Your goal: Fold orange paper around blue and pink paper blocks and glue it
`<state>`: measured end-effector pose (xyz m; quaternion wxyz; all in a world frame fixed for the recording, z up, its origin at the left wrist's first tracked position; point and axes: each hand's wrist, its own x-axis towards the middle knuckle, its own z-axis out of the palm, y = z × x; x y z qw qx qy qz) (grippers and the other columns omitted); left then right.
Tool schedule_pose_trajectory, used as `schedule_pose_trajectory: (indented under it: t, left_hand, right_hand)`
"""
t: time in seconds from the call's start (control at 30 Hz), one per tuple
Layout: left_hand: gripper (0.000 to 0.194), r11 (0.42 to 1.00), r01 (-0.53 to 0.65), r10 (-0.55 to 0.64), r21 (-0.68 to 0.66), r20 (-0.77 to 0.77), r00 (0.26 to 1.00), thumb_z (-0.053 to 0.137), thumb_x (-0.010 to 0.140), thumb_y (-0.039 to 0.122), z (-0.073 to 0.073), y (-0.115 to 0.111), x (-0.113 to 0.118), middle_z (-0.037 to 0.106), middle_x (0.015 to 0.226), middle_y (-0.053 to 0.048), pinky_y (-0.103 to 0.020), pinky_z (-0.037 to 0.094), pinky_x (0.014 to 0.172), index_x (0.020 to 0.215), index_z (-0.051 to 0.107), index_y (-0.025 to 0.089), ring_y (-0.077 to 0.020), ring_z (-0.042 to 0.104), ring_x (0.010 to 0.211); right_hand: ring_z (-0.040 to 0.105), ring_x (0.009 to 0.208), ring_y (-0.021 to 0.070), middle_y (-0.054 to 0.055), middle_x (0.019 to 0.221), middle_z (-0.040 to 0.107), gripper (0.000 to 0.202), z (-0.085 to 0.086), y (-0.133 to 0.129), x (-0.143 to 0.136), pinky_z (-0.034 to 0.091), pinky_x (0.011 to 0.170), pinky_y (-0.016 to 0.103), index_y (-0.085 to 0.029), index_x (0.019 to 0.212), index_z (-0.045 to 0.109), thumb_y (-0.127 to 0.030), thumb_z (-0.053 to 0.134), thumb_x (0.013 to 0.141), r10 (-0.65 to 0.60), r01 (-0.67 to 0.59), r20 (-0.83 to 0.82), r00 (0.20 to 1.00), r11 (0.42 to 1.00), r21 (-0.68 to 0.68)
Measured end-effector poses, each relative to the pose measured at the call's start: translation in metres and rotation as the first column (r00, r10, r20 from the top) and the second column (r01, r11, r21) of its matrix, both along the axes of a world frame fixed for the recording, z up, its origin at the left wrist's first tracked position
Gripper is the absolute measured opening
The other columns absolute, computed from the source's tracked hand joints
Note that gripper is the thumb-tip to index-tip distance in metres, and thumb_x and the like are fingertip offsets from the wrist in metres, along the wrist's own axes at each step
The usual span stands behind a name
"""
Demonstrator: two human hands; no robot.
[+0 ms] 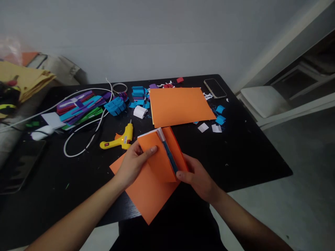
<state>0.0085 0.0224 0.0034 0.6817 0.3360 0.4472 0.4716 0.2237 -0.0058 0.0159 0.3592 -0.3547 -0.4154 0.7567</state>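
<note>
A small orange paper booklet (159,160) is held above the table's front edge, with a dark blue strip and white layers showing along the gap between its two orange sides. My left hand (132,163) grips its left side, thumb lying on the orange face. Around its lower right edge, my right hand (199,177) is closed, the thumb near the end of the blue strip. Beneath the booklet lies a loose orange sheet (148,198), its corner hanging past the table edge. A yellow glue gun (123,138) rests just beyond my left hand.
Stacked orange sheets (180,106) lie at the back of the black table (251,153), with blue and white paper pieces around them. A phone (215,88) is back right. Left are bundled coloured strips (81,108), a white cable (66,143) and a dark tablet-like device (21,167).
</note>
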Motion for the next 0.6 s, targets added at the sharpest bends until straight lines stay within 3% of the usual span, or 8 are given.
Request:
schedule_pose_trajectory:
  t: [0.13,0.23,0.43,0.6]
  left_hand:
    - [0.041,1.000,0.007,-0.007,0.012,-0.057,0.998,0.085,0.082,0.042,0.001,0.000,0.000,0.081,0.106,-0.008,-0.039,0.066,0.077,0.113,0.067,0.022,-0.0281,0.080,0.090]
    - [0.041,1.000,0.026,-0.024,0.016,-0.097,0.995,0.085,0.083,0.042,0.004,-0.001,0.001,0.081,0.105,-0.007,-0.036,0.065,0.073,0.115,0.067,0.023,-0.0256,0.079,0.084]
    - [0.040,1.000,0.004,-0.005,-0.004,-0.182,0.983,0.079,0.088,0.050,0.007,-0.004,0.001,0.077,0.098,-0.005,-0.033,0.063,0.067,0.115,0.065,0.023,-0.0221,0.075,0.077]
    - [0.043,0.999,-0.033,0.022,-0.035,-0.268,0.963,0.081,0.085,0.050,0.005,-0.004,0.002,0.073,0.098,-0.004,-0.033,0.062,0.066,0.112,0.062,0.023,-0.0212,0.072,0.079]
  right_hand:
    - [0.074,0.111,0.0274,0.009,0.118,0.078,0.035,0.018,0.022,0.004,0.059,0.102,0.048,-0.022,0.122,0.071,-0.042,0.072,0.094,0.066,-0.069,0.082,0.994,0.997,0.041]
    - [0.075,0.103,0.0240,0.006,0.110,0.078,0.026,0.025,0.037,-0.004,0.059,0.098,0.043,-0.023,0.111,0.071,-0.038,0.075,0.090,-0.052,0.027,0.185,0.981,0.990,0.136]
    - [0.071,0.090,0.0210,0.004,0.096,0.076,0.022,0.015,0.049,-0.015,0.058,0.083,0.037,-0.020,0.100,0.072,-0.038,0.076,0.088,-0.150,0.084,0.330,0.932,0.974,0.209]
    - [0.068,0.082,0.0190,0.002,0.089,0.073,0.022,0.010,0.051,-0.015,0.056,0.076,0.033,-0.020,0.094,0.071,-0.040,0.076,0.089,-0.116,0.059,0.332,0.936,0.983,0.176]
